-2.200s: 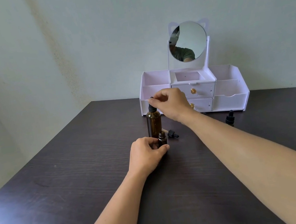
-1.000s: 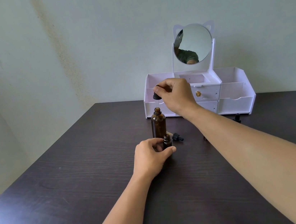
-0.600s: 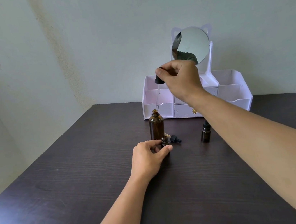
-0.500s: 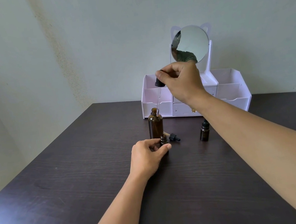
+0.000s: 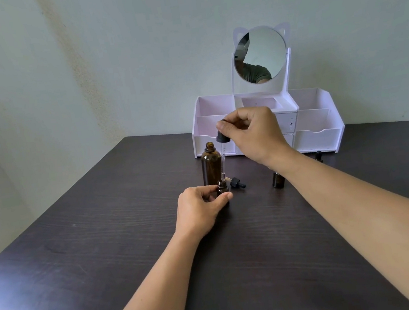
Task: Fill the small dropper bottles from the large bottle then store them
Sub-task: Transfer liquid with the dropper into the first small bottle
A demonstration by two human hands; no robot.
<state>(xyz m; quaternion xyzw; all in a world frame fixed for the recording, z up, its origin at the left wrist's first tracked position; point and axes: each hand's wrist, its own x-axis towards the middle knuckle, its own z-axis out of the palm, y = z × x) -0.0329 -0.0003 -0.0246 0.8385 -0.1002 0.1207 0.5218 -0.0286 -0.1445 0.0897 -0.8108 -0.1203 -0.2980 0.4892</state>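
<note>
Filling under way — nothing stored yet.
Right hand [image 5: 253, 135] pinches dropper [image 5: 223, 149] over small bottle [image 5: 222, 187], gripped by left hand [image 5: 200, 207]; second bottle [image 5: 277, 179] waits at three o'clock.

Both bare forearms are stretched forward over the table [image 5: 106, 245]. The left hand [image 5: 200, 211] is rested on the tabletop, thumb and fingers curled round a small bottle [image 5: 222, 187]. The right hand [image 5: 253, 135] is raised above it, a dropper [image 5: 222, 140] pinched between thumb and bent fingertips, wrist angled downward.
</note>
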